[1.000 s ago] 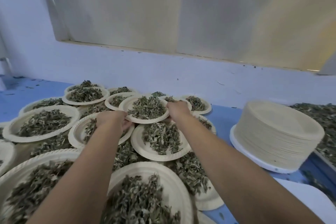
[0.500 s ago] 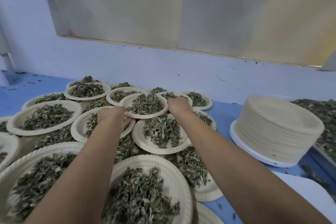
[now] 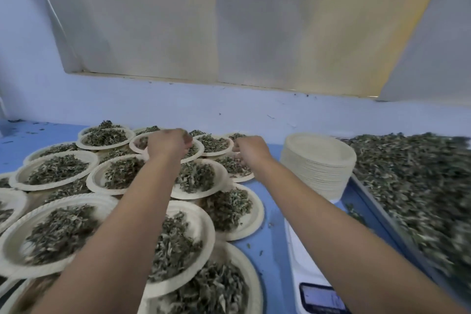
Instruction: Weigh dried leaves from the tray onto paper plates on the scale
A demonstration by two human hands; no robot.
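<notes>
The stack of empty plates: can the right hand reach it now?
Probably yes: the right hand is just left of the stack of empty plates, only bare blue table lies between them, and nothing rests on the stack.

paper plates of pale, matt pressed paper with ribbed rims, the empty stack showing the same dull cream finish; the dried leaves are matt, crinkled and rough. the tray has a dull grey rim that looks like metal, and the scale is smooth white plastic with a glossy dark display. the table is smooth and blue with a faint sheen.
</notes>
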